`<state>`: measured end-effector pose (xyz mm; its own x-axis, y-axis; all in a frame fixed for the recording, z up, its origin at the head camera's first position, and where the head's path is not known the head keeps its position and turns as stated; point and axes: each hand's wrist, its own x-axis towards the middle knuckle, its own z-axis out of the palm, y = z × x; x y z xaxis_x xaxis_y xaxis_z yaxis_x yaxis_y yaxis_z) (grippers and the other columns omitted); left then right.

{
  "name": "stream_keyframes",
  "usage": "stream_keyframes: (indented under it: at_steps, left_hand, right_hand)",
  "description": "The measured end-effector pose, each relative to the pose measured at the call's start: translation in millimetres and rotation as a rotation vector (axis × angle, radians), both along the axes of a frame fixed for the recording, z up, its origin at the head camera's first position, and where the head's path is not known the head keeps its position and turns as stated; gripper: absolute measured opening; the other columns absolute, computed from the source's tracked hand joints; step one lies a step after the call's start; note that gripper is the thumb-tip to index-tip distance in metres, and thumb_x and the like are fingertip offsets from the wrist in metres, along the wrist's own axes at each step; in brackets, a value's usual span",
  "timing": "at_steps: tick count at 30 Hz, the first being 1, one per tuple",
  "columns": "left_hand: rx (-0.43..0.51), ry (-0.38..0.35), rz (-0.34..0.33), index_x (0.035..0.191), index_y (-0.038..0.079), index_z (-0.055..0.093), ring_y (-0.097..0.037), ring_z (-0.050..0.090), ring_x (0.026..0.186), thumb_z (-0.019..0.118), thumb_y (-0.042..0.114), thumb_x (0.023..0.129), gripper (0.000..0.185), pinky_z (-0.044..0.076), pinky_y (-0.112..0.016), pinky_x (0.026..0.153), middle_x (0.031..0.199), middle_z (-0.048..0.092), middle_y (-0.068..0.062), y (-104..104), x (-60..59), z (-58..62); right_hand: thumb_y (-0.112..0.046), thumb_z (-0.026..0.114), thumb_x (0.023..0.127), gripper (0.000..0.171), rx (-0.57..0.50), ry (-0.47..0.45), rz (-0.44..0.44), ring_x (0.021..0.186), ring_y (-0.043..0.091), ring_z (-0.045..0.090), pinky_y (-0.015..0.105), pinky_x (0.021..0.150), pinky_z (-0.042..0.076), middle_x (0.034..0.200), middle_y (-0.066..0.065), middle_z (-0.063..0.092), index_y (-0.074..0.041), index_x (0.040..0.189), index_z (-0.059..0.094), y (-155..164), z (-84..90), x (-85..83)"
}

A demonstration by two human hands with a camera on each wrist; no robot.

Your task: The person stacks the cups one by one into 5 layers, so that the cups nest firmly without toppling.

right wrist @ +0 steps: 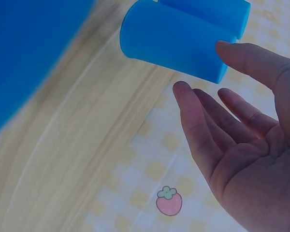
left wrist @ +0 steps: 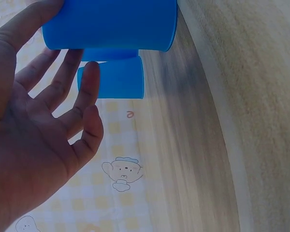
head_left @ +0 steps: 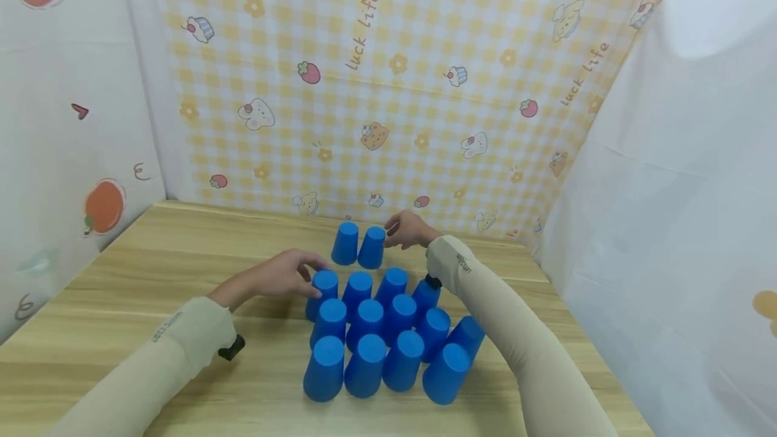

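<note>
Behind the cup block (head_left: 382,329), two cups (head_left: 359,246) flank the right hand (head_left: 408,228).

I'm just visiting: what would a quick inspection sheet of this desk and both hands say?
Surface: wooden table, pale grain.
Job's things: blue cups, upside down, packed in rows; two more cups behind them.
Clutter: nothing seen.
Grips: left hand open, fingers against the rear-left cup of the block; right hand open, thumb touching the right cup of the far pair.
Cables: nothing seen.
Surroundings: yellow checked cloth with cartoon prints behind; white sheets at both sides.
</note>
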<state>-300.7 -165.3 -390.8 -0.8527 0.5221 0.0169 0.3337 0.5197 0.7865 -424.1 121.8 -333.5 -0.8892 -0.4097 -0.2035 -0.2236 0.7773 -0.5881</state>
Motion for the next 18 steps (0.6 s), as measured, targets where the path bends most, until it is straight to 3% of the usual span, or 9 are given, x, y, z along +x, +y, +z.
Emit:
stream_keyframes:
  at_steps: [9, 18]
  left_hand:
    - [-0.019, 0.032, 0.041, 0.122, 0.018, 0.067, -0.024, 0.06, 0.103, 0.08, 0.031, 0.085, 0.041, 0.054, -0.04, 0.082, 0.12, 0.064, -0.002, 1, -0.6, -2.3]
    - [-0.011, 0.04, 0.031, 0.121, 0.015, 0.067, -0.023, 0.061, 0.103, 0.08, 0.029, 0.085, 0.041, 0.055, -0.041, 0.084, 0.121, 0.065, -0.004, 2, 0.4, -1.9]
  right_hand:
    - [-0.011, 0.077, 0.086, 0.049, 0.005, 0.018, 0.0, 0.105, 0.027, 0.068, 0.035, 0.076, 0.059, 0.125, 0.019, 0.065, 0.002, 0.129, 0.059, 12, 12.5, 6.8]
    - [-0.014, 0.076, 0.087, 0.045, -0.013, 0.019, 0.057, 0.107, 0.026, 0.068, 0.035, 0.077, 0.059, 0.124, 0.016, 0.066, -0.002, 0.127, 0.061, 27, 17.5, 18.0]
